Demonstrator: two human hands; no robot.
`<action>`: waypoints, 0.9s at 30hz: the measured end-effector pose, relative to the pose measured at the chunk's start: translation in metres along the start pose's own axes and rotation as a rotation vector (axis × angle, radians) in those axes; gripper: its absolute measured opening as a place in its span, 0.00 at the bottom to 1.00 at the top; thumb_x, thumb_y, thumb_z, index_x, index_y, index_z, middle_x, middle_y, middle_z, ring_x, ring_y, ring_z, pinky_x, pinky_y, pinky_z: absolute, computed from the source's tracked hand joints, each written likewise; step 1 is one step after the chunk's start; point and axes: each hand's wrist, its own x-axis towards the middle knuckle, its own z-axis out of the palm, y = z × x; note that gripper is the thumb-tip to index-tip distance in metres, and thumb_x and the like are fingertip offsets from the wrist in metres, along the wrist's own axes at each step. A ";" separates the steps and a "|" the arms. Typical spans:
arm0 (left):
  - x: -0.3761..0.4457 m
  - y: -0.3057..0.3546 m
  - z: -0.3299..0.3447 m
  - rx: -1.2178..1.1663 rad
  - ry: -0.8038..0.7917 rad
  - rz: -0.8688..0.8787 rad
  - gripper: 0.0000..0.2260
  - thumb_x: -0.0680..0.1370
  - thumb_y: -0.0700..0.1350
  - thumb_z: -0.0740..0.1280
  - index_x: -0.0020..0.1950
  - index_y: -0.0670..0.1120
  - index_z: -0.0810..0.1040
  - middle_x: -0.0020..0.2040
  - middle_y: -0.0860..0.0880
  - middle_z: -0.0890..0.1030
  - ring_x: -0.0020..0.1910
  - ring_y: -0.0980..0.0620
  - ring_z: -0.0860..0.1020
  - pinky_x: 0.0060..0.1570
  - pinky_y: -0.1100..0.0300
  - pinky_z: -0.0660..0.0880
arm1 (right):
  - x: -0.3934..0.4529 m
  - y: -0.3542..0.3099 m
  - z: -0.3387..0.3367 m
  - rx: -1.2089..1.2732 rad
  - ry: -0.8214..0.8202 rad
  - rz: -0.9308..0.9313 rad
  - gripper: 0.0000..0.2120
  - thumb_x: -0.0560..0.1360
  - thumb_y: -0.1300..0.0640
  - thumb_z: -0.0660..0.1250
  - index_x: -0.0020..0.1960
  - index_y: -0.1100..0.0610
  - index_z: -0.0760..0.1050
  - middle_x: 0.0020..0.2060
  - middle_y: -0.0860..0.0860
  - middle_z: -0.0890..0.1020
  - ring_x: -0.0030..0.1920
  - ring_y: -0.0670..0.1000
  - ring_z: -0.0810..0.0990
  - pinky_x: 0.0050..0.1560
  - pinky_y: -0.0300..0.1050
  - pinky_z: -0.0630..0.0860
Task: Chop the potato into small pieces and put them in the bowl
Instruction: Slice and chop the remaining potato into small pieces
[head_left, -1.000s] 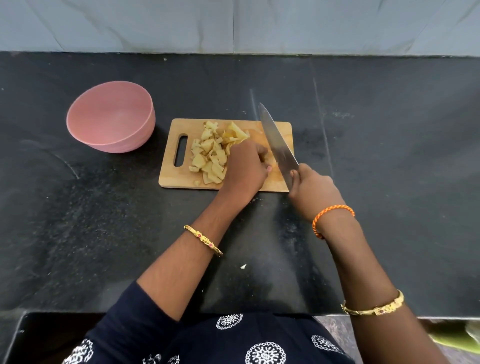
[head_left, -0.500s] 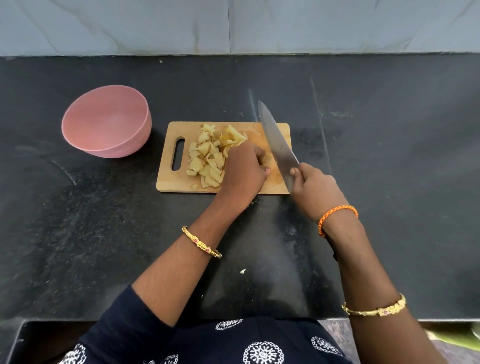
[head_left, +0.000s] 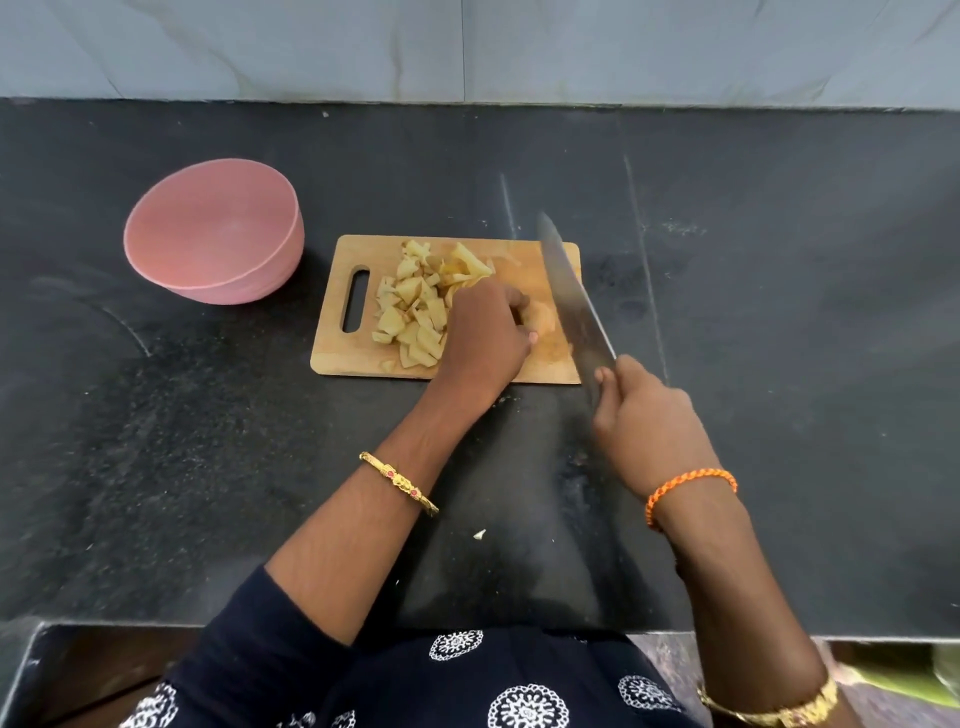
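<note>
Since the earlier frames, the knife (head_left: 574, 306) has shifted toward the right edge of the cutting board (head_left: 358, 358), and the left hand (head_left: 485, 338) has stayed curled over the uncut potato piece (head_left: 540, 319).

Bowl (head_left: 213, 234): pink, tilted with its opening toward the camera, standing on the black counter (head_left: 779, 312) to the left of the board and apart from it. No pieces lie in it.

Potato pieces (head_left: 415, 312): pale yellow, irregular chunks, heaped on the middle of the board just right of its handle slot. A few larger slices lie at the far edge of the heap. One small scrap (head_left: 479, 533) lies on the counter between the forearms.

Left hand: fingers curled down, gripping the uncut potato piece on the board's right half — only a blurred yellow portion shows past the knuckles. The hand touches the near edge of the heap.

Right hand (head_left: 644, 421): closed round the knife handle, just off the board's near right corner. The blade runs away from the person, angled across the board's right edge — whether its edge touches the wood cannot be determined.

Open counter extends to the right of the board and in front of it, up to the near counter edge.
</note>
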 end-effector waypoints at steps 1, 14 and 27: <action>0.000 0.000 0.000 0.007 0.000 -0.005 0.18 0.71 0.38 0.74 0.60 0.40 0.79 0.58 0.44 0.81 0.58 0.50 0.77 0.54 0.69 0.66 | 0.003 -0.002 -0.002 0.023 0.034 -0.024 0.11 0.81 0.51 0.52 0.43 0.55 0.63 0.41 0.63 0.76 0.41 0.62 0.70 0.41 0.49 0.67; 0.000 0.000 -0.001 -0.004 -0.010 -0.014 0.19 0.71 0.38 0.73 0.61 0.41 0.78 0.59 0.46 0.80 0.59 0.52 0.77 0.54 0.70 0.64 | 0.032 -0.007 0.008 -0.022 -0.027 -0.072 0.11 0.82 0.52 0.52 0.46 0.57 0.67 0.39 0.57 0.75 0.38 0.57 0.73 0.40 0.45 0.68; -0.001 -0.003 0.002 -0.027 0.017 0.005 0.19 0.71 0.38 0.73 0.61 0.41 0.78 0.58 0.45 0.81 0.58 0.52 0.77 0.53 0.71 0.66 | 0.035 -0.014 0.008 -0.067 -0.128 -0.040 0.11 0.82 0.52 0.52 0.53 0.58 0.68 0.45 0.61 0.76 0.44 0.62 0.76 0.45 0.50 0.73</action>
